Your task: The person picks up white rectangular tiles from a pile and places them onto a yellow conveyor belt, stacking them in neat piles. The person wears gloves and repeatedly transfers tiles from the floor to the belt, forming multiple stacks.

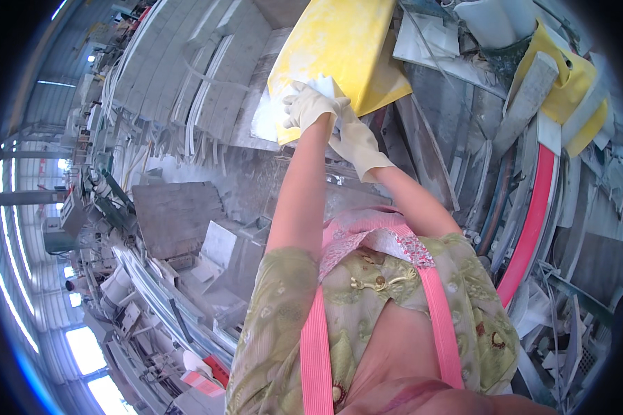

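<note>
Both my hands wear cream rubber gloves and are close together at a yellow sheet (339, 48), which drapes over something at the top middle. My left hand (306, 105) lies over the sheet's near part, fingers curled against a white crumpled, cloth-like piece (327, 86). My right hand (356, 144) reaches in from the right, just below and beside my left wrist. Its fingers are mostly hidden there, so what they touch cannot be made out. White powder or pale residue (264, 119) marks the area left of the sheet's near edge.
Stacked grey-white boards (166, 69) stand at the upper left. A brown board (176, 218) leans below them. On the right are a red strip (533, 225), another yellow sheet (567, 83) and piled offcuts. Long pale strips (163, 297) lie at the lower left.
</note>
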Demonstrator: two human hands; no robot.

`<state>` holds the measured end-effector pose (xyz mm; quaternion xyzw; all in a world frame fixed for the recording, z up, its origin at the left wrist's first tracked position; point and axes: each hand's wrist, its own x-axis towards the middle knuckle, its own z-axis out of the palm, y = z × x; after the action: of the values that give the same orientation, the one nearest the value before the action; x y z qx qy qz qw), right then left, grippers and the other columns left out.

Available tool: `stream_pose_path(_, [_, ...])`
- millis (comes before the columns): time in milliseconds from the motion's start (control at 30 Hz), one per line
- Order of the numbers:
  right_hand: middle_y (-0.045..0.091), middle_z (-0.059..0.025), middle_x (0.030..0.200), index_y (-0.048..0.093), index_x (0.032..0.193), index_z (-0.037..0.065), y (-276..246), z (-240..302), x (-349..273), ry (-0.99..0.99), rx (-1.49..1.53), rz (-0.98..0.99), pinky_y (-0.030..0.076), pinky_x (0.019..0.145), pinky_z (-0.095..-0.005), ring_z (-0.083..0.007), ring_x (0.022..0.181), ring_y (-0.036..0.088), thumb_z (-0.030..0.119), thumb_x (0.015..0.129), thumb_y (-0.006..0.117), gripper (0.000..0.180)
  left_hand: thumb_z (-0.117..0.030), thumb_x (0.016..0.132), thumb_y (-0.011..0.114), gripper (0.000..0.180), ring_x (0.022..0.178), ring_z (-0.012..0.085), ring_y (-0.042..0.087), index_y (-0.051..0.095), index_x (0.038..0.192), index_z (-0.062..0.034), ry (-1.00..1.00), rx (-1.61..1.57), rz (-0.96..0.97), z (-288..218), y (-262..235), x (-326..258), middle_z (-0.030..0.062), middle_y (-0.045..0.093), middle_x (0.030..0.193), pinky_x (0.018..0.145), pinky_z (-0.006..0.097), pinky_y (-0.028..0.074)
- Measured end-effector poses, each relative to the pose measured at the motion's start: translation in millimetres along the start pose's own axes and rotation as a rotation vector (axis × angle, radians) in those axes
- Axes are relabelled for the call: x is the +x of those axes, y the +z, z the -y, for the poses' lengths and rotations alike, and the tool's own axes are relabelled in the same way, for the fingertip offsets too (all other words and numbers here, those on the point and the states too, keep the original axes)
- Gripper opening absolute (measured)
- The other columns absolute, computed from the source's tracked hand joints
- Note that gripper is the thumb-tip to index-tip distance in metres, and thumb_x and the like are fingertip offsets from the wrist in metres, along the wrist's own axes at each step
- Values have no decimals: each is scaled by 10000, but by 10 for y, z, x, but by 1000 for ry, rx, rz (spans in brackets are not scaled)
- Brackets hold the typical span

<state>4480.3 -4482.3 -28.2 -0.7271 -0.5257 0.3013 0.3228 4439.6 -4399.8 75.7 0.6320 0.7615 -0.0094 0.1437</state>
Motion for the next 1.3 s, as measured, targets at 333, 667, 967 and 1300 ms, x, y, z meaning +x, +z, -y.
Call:
stream_pose_path(333, [632, -253, 1355, 567, 1422, 13, -295, -504, 747, -121, 816, -129, 480, 1070, -371, -295, 1296, 604, 235, 966, 648, 513, -564, 596, 877, 1297, 1271, 378, 590, 233, 1611, -77, 24, -17, -47, 76, 56, 19, 256, 520, 1430, 1020, 432, 510])
stream_pose_path(667, [728, -191, 986, 737, 1020, 8, -392, 163, 1529, -210, 74, 314, 532, 846, -389, -284, 898, 687, 546, 849, 730, 564, -606, 613, 841, 1285, 1232, 335, 624, 254, 1595, -22, 28, -88, -147, 99, 148, 24, 230, 563, 1383, 1002, 384, 525])
stream_pose_path(967, [694, -170, 1228, 637, 1329, 35, -259, 11, 1364, -237, 562, 206, 516, 977, -365, -251, 1130, 661, 357, 953, 698, 498, -537, 619, 847, 1187, 1270, 387, 599, 338, 1540, 13, 166, 58, 16, 59, 19, 154, 258, 602, 1353, 1004, 433, 529])
stream_pose_path(1300, [481, -210, 1515, 427, 1511, -13, -237, -855, 710, -48, 1059, 11, 455, 1116, -362, -282, 1391, 506, 302, 990, 707, 671, -378, 655, 879, 944, 1127, 390, 678, 463, 1387, 49, 281, -550, 96, 586, -157, 297, 255, 639, 1288, 956, 437, 551])
